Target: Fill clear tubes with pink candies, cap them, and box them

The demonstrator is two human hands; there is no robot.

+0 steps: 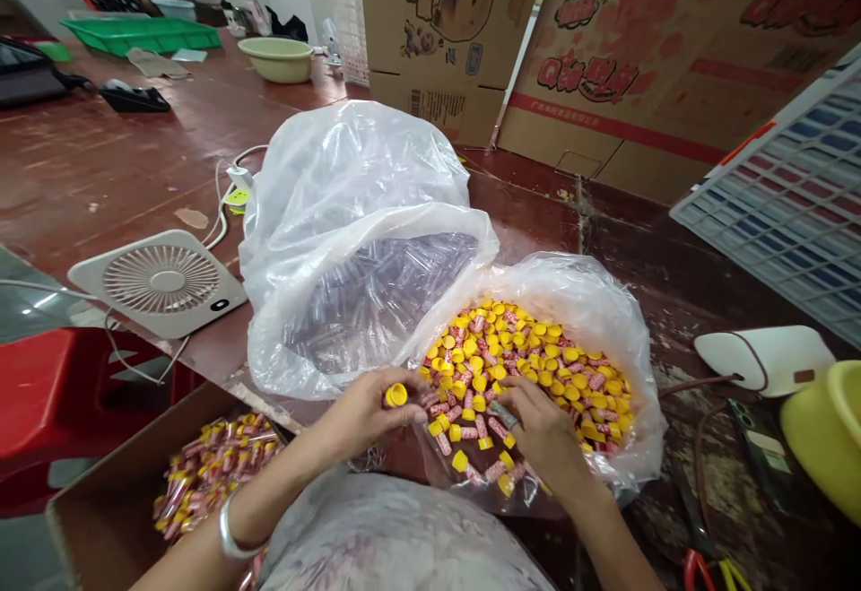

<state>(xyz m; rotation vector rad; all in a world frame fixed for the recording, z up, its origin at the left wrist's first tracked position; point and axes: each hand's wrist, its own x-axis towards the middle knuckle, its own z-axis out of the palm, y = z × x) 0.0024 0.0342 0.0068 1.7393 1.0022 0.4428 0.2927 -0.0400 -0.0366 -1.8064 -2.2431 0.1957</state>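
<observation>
My left hand [382, 404] is closed around a yellow cap [396, 395], held over the near edge of the pile. Whether a tube hangs below that cap is hidden. My right hand [548, 430] dips into the heap of small yellow caps with pink-patterned rolls [501, 340], its fingers curled down. A greyish piece [503, 413] shows at its fingertips; I cannot tell whether it is a finger wrap or a held thing. The heap lies in an open clear plastic bag [615, 295]. Left of it, a larger plastic bag [363, 152] holds many clear tubes [377, 304].
A cardboard box [100, 492] at lower left holds filled tubes with yellow caps [221, 456]. A white fan [165, 279] stands at the table edge beside a red stool [47, 394]. Scissors [700, 537], a phone [767, 447] and a yellow tub [827, 438] are at right. Cardboard boxes [457, 107] stand behind.
</observation>
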